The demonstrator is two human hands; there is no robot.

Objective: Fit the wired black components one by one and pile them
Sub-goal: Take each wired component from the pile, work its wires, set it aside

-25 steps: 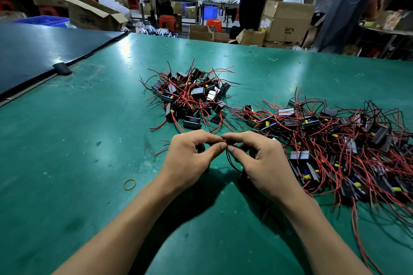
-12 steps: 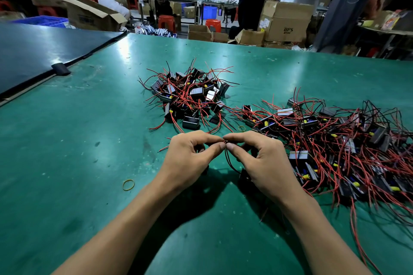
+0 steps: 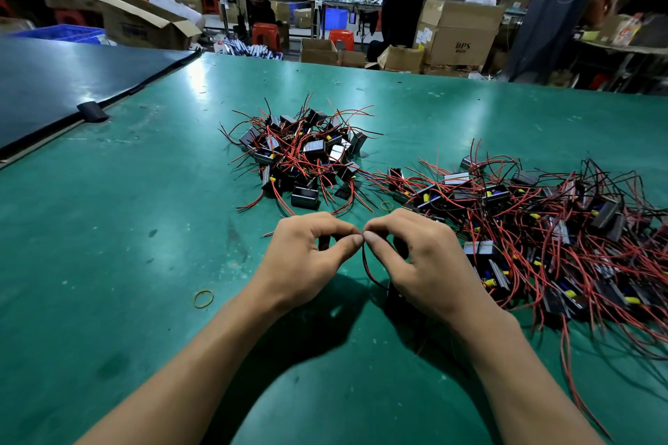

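Both hands were positioned close together above the green matte tabletop [image 3: 108,228], thumb and forefinger tips nearly touching at the centre. The left hand [image 3: 307,256] was pinched shut on the upper end of a thin red-and-black wire pair [image 3: 365,264]; the right hand [image 3: 423,264] was pinched on the same wires directly beside it, with a small dark part partly visible behind its fingers. The wires hung in a loop below the fingertips toward a dark object under the right palm, which was too shadowed to identify.

A smaller heap of black box-shaped components with red leads [image 3: 303,152] lay just beyond the hands, at the middle of the tabletop. A larger, looser spread of similar black wired components with yellow terminals [image 3: 542,220] lay to the right, its near edge touching the right hand's side.

One yellow rubber band [image 3: 204,298] lay flat on the tabletop left of the left forearm. A second yellow rubber band [image 3: 387,206] lay between the two heaps.
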